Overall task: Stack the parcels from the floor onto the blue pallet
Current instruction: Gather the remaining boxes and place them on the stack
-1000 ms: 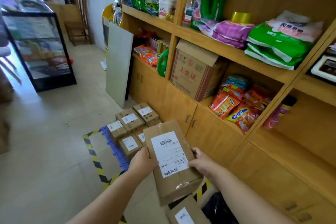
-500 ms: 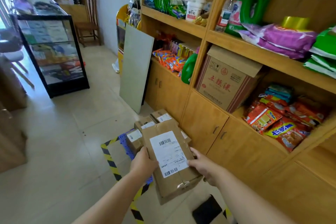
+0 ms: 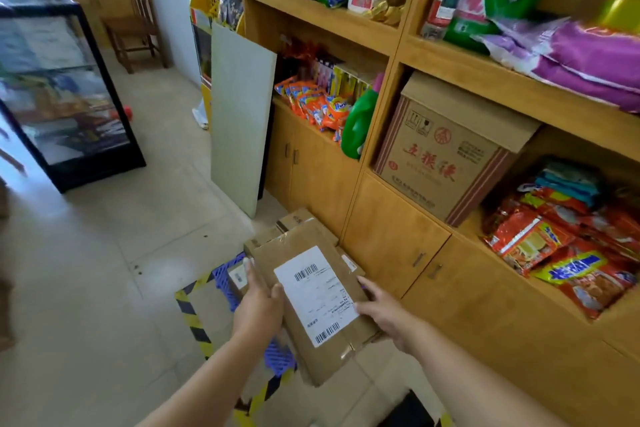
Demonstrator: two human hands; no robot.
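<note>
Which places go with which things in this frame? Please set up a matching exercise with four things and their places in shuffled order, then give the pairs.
Things:
1. flat cardboard parcel
2. large brown carton with red print
3. white board
4. wooden chair

Places:
A. far back by the white wall
B. on a shelf above the cabinet doors
C. held between the left hand and right hand, above the blue pallet
D. on the floor, leaning against the end of the shelving

Pairs: 1-C, 2-B, 3-D, 4-A
</note>
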